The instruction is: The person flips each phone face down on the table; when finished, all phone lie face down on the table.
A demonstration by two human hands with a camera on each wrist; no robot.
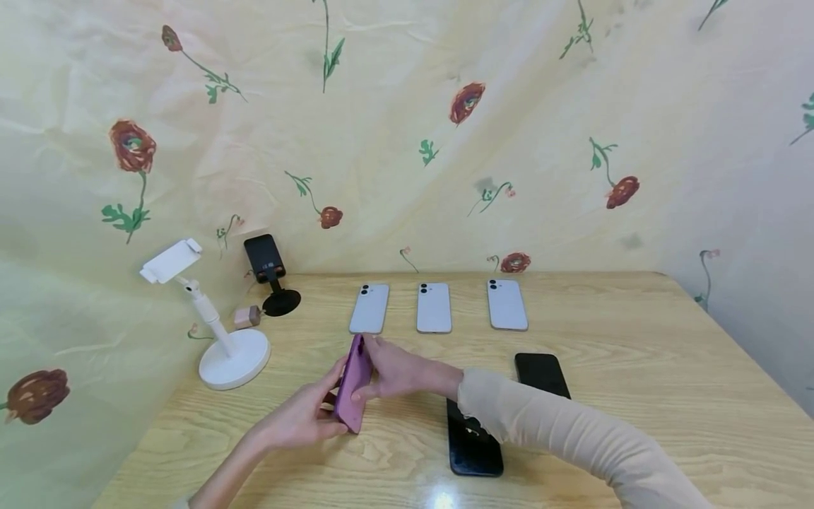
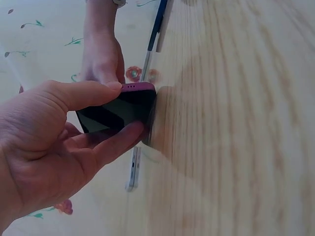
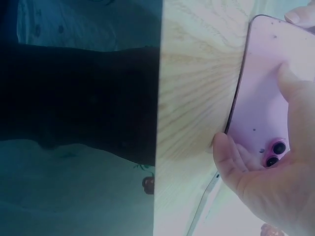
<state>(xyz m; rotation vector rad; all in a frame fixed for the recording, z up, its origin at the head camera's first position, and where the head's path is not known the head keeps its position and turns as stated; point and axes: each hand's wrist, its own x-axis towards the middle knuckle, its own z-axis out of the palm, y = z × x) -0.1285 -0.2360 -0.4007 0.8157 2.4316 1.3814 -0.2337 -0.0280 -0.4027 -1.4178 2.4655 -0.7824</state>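
Note:
A pink smartphone (image 1: 353, 403) is held tilted on its long edge, close over the wooden table. My left hand (image 1: 302, 413) grips its near end from the left; in the left wrist view the thumb lies on the pink bottom edge and fingers touch the dark screen (image 2: 118, 110). From the other side my right hand (image 1: 400, 367) grips the far end, its thumb flat on the pink back (image 3: 263, 64) and its fingers round the edge near the two camera lenses (image 3: 275, 153). A black phone (image 1: 475, 452) lies below my right forearm, partly hidden by the sleeve.
Three white phones (image 1: 434, 308) lie in a row at the back, lenses up. Another black phone (image 1: 540, 371) lies right, partly behind the sleeve. A white phone stand (image 1: 235, 360), a black stand (image 1: 263, 256) and a small pink block (image 1: 244, 317) stand left. Flowered cloth (image 1: 381, 141) hangs behind.

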